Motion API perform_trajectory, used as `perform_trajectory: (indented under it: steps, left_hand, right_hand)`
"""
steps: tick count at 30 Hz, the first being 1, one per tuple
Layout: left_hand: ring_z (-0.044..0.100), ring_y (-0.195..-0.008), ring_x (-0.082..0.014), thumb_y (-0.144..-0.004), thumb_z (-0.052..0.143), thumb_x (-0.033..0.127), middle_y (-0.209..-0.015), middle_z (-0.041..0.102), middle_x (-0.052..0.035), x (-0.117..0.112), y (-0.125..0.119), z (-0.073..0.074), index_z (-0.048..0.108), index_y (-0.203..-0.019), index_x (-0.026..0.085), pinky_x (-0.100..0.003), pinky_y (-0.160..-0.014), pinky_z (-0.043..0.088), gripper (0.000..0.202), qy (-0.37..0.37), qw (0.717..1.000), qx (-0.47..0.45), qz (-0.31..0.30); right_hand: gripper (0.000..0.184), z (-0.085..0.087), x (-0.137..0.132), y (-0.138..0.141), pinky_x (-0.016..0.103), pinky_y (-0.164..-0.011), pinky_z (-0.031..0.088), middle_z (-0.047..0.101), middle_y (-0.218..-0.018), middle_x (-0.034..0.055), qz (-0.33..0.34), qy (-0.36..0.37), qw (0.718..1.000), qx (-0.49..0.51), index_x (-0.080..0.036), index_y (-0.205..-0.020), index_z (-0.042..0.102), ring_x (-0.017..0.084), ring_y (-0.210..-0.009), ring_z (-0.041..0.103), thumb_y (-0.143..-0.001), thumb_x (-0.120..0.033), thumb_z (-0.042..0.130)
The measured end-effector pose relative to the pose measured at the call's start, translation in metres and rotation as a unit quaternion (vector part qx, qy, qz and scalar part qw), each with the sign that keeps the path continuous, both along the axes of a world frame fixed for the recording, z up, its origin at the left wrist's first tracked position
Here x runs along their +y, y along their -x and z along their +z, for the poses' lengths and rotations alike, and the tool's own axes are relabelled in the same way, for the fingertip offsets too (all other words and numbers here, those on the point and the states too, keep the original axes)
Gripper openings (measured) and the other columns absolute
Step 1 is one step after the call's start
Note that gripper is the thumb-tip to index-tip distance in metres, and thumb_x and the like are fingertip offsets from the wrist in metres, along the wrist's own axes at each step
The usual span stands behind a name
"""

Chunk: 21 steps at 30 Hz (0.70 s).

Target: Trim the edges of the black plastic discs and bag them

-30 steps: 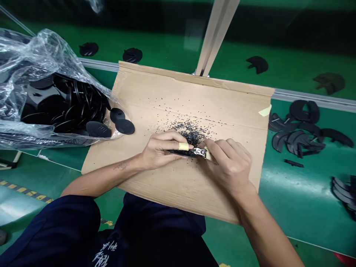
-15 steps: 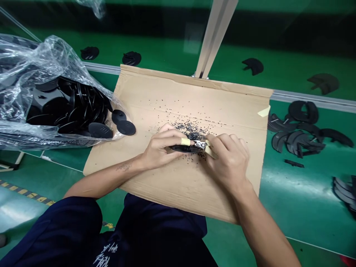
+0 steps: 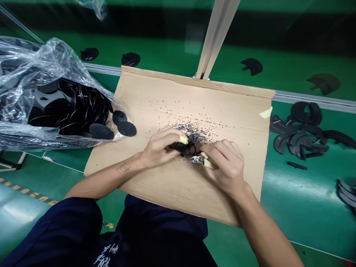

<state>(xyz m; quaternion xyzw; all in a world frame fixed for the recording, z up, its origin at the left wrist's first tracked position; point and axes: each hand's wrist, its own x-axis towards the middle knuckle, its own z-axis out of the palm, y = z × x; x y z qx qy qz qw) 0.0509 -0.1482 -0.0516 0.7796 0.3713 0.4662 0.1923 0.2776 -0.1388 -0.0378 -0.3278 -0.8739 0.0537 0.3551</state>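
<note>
My left hand (image 3: 162, 147), with yellow tape round a finger, is closed on a round black plastic disc (image 3: 185, 148) held over the cardboard. In my right hand (image 3: 226, 163) is a pair of nippers (image 3: 198, 159) with pale yellow grips, gripped with its metal jaws toward the left, a little below the disc and apart from it. A finger of that hand reaches close to the disc's right edge; I cannot tell if it touches. Small black clippings (image 3: 191, 129) lie scattered on the cardboard sheet (image 3: 155, 185) beneath and behind the disc.
At left, a clear plastic bag (image 3: 55, 63) spills black discs (image 3: 126, 128) onto the cardboard's edge. Curved black pieces (image 3: 303, 142) lie piled on the green table (image 3: 292, 207) at right. A metal post (image 3: 218, 37) rises behind the cardboard.
The nippers have come away from the disc, moving down and slightly left with my right hand. The disc has tilted so that more of its face shows.
</note>
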Motion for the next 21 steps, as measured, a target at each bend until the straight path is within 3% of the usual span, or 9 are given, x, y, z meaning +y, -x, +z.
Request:
perform_trajectory:
  steps: [4, 8, 10, 14, 17, 21]
  left_hand:
    - [0.068, -0.093, -0.0156, -0.089, 0.069, 0.012, -0.101, 0.071, -0.0057, 0.001, 0.002, -0.004, 0.066, -0.114, 0.019, -0.030, -0.079, 0.058, 0.026, -0.018, 0.998, 0.057, 0.005]
    - [0.067, -0.097, -0.0160, -0.090, 0.058, 0.005, -0.103, 0.069, -0.0061, 0.001, 0.003, -0.007, 0.065, -0.118, 0.020, -0.031, -0.081, 0.059, 0.033, -0.029, 0.996, 0.081, -0.016]
    - [0.067, -0.101, -0.0168, -0.089, 0.054, 0.001, -0.107, 0.069, -0.0077, 0.000, 0.003, -0.008, 0.065, -0.118, 0.018, -0.032, -0.083, 0.060, 0.036, -0.017, 0.997, 0.072, -0.022]
    - [0.069, -0.106, -0.0171, -0.086, 0.051, -0.001, -0.109, 0.070, -0.0087, -0.002, 0.002, -0.005, 0.064, -0.120, 0.017, -0.033, -0.089, 0.061, 0.040, 0.009, 0.998, 0.031, -0.048]
    - [0.069, -0.103, -0.0165, -0.088, 0.054, 0.002, -0.106, 0.072, -0.0094, -0.003, 0.002, -0.003, 0.064, -0.118, 0.014, -0.032, -0.089, 0.061, 0.034, 0.013, 0.998, 0.008, -0.065]
    - [0.069, -0.103, -0.0159, -0.091, 0.058, 0.007, -0.105, 0.072, -0.0095, -0.004, 0.001, -0.001, 0.065, -0.117, 0.014, -0.030, -0.088, 0.062, 0.028, 0.017, 0.997, -0.006, -0.078]
  right_hand:
    - [0.011, 0.001, -0.003, 0.000, 0.032, -0.062, 0.032, 0.065, -0.079, 0.0038, 0.036, -0.010, 0.999, 0.005, -0.018, -0.097, 0.063, 0.016, -0.069, 0.049, -0.093, -0.010, 0.059]
    - [0.013, 0.004, -0.001, 0.000, 0.031, -0.063, 0.041, 0.065, -0.079, 0.0014, 0.106, 0.096, 0.981, 0.129, -0.020, -0.098, 0.063, 0.015, -0.069, 0.057, -0.089, -0.011, 0.066]
    - [0.014, 0.005, 0.004, -0.003, 0.030, -0.063, 0.044, 0.066, -0.083, 0.0011, 0.073, 0.129, 0.974, 0.174, -0.021, -0.099, 0.064, 0.015, -0.070, 0.060, -0.089, -0.012, 0.066]
    - [0.013, 0.001, 0.014, -0.013, 0.032, -0.065, 0.041, 0.063, -0.079, 0.0025, -0.040, 0.067, 0.995, 0.063, -0.020, -0.100, 0.066, 0.017, -0.071, 0.055, -0.090, -0.012, 0.061]
    - [0.013, -0.002, 0.016, -0.016, 0.033, -0.066, 0.037, 0.062, -0.077, 0.0030, -0.042, 0.039, 0.998, -0.023, -0.018, -0.101, 0.066, 0.018, -0.072, 0.051, -0.092, -0.014, 0.058]
    - [0.017, -0.003, 0.012, -0.013, 0.032, -0.065, 0.034, 0.063, -0.080, 0.0029, -0.033, 0.038, 0.997, -0.061, -0.019, -0.102, 0.066, 0.017, -0.072, 0.048, -0.094, -0.015, 0.052]
